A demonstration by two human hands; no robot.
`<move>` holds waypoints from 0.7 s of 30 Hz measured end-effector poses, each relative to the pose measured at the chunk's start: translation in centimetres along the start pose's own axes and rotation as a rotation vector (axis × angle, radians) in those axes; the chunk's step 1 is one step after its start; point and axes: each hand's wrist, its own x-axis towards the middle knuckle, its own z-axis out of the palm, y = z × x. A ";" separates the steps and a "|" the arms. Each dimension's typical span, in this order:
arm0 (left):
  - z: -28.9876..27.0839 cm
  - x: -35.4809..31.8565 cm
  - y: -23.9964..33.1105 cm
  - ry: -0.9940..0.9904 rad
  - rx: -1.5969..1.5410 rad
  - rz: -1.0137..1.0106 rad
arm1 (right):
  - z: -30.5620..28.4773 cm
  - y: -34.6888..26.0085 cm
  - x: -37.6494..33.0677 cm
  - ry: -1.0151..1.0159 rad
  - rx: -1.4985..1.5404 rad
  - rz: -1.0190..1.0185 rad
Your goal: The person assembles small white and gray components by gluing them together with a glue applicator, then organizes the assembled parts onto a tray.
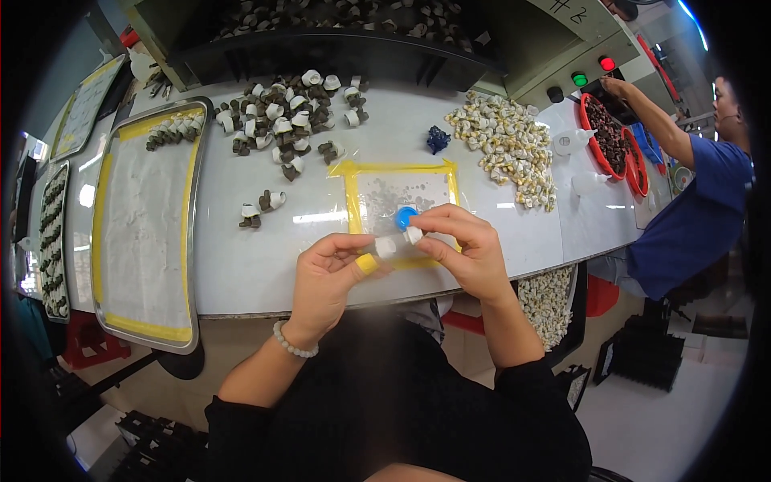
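Over the yellow-bordered sheet (369, 181) on the tabletop (265, 277), the left hand (325, 269) and right hand (474, 249) have fingers nearly closed, each pinching a white piece (385, 247) (blurred, half covered by fingertips). A blue cap (407, 217) is partly hidden. Dark handwriting (572, 11) meets the panel's (554, 48) top edge.

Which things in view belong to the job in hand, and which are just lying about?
Likely the job:
- white pieces in the left hand and right hand
- blue cup
- yellow-taped sheet
- probably dark-and-white parts, white-yellow pieces, tray

Seemingly lying about:
- blue spiky lump
- two white bottles
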 end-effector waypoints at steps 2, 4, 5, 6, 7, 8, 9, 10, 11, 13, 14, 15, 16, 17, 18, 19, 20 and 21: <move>-0.1 0.0 -0.1 -0.006 -0.001 0.000 | 0.3 0.0 -0.1 0.001 0.045 0.007; -0.1 -0.1 -0.1 -0.013 -0.002 0.000 | 0.5 -0.4 -0.1 -0.024 0.021 0.005; 0.0 -0.1 -0.2 0.007 0.003 0.007 | 0.5 -0.5 -0.1 -0.023 0.022 0.005; 0.1 -0.1 -0.2 0.027 0.007 0.014 | 0.6 -0.7 0.0 -0.034 0.010 0.011; 0.1 -0.1 -0.2 0.027 0.008 0.014 | 0.6 -0.8 0.0 -0.045 -0.003 0.017; 0.0 -0.1 -0.3 0.021 0.007 0.019 | 0.7 -1.0 0.1 -0.044 -0.003 0.017; 0.0 -0.1 -0.4 0.016 0.005 0.025 | 0.7 -1.1 0.2 -0.054 -0.034 0.011; 0.0 -0.1 -0.5 0.016 0.006 0.024 | 0.8 -1.2 0.2 -0.064 -0.064 0.004; 0.0 -0.1 -0.6 0.018 0.002 0.039 | 0.8 -1.3 0.2 -0.063 -0.064 0.005; 0.0 -0.2 -0.7 0.016 -0.001 0.050 | 0.8 -1.6 0.0 -0.117 -0.105 0.041; 0.0 -0.3 -0.7 0.007 0.033 0.051 | 0.8 -1.6 0.0 -0.112 -0.106 0.044; 0.0 -0.3 -0.7 -0.003 0.067 0.053 | 0.7 -1.5 0.1 -0.128 -0.096 0.038; 0.0 -0.2 -0.7 -0.011 0.066 0.052 | 0.6 -1.4 0.2 -0.142 -0.090 0.029; -0.2 -0.3 -0.6 -0.030 0.058 0.043 | 0.5 -1.3 0.2 -0.135 -0.095 0.029; -0.4 -0.3 -0.6 -0.048 0.051 0.035 | 0.6 -1.3 0.2 -0.146 -0.062 0.035; -0.5 -0.2 -0.5 -0.063 0.050 0.031 | 0.6 -1.2 0.1 -0.152 -0.031 0.043; -0.5 -0.2 -0.3 -0.039 0.062 -0.007 | 0.6 -1.0 0.0 -0.139 -0.039 0.045; -0.4 -0.2 -0.2 -0.014 0.075 -0.044 | 0.6 -0.7 -0.1 -0.151 0.019 0.045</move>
